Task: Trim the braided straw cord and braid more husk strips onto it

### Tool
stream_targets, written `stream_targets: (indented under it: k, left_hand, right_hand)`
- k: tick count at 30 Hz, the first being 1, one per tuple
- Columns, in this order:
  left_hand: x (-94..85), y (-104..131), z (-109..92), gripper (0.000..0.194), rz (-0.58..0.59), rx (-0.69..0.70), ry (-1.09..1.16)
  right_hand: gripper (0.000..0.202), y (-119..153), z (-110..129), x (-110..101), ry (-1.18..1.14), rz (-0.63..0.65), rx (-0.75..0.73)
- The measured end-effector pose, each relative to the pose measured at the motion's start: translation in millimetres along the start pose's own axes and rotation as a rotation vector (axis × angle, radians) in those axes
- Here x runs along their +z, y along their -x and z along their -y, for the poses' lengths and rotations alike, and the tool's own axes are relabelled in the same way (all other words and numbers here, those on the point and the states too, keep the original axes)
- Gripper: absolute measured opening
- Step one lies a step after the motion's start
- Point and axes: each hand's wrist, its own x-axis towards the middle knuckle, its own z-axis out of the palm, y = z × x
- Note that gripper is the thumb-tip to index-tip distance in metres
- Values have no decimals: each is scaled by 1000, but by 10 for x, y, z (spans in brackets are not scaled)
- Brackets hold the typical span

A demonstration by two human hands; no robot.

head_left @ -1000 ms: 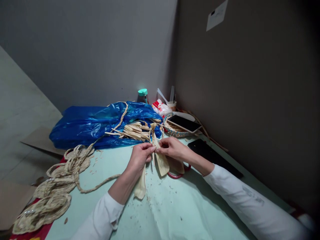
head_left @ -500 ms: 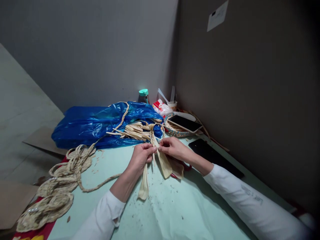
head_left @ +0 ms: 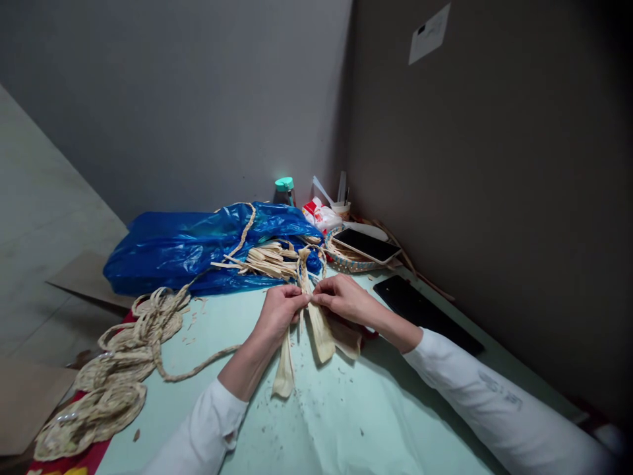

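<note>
Both hands meet over the table at a braid of pale dried husk (head_left: 304,262). My left hand (head_left: 279,309) is closed, its thumb and fingertips pinching the husk strands from the left. From the right, my right hand (head_left: 342,295) pinches a broad husk strip (head_left: 321,336) close to the left fingertips. Below the left hand a second, narrower strip (head_left: 283,375) hangs down onto the table. Under the right hand lies another wide husk piece (head_left: 349,340). The exact crossing of the strands is hidden by the fingers.
A blue plastic bag (head_left: 163,247) lies behind, with a bundle of husk strips (head_left: 271,260) at its mouth. Coiled braided rope (head_left: 119,366) sits left. To the right are a phone (head_left: 366,245) on a woven basket (head_left: 341,262) and a flat black object (head_left: 420,310).
The broad husk strip in my right hand has shifted slightly left and hangs straighter. The braid's top end now stands more upright. Both hands stay almost in place.
</note>
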Motion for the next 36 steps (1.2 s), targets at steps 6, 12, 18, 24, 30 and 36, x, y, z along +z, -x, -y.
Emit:
stream_targets:
  k: [6,12,18,24,30,36]
  left_hand:
    - [-20,0,23,22,-2,1,-11]
    - [-31,-4,21,24,28,-28,4]
    - [-16,15,-37,22,25,-60,23]
    - [14,40,-72,20,0,-53,47]
    - [-10,-15,17,21,-49,-37,61]
    - [-50,-56,23,17,-69,-64,66]
  right_hand:
    - [20,2,3,39,-8,-69,63]
    - [21,9,21,33,-54,-51,27]
    - [19,12,23,65,-83,-81,32]
    - [13,-26,-39,129,-169,-118,53]
    - [17,10,67,94,-393,-130,-10]
    - [24,35,194,-173,-837,-87,-111]
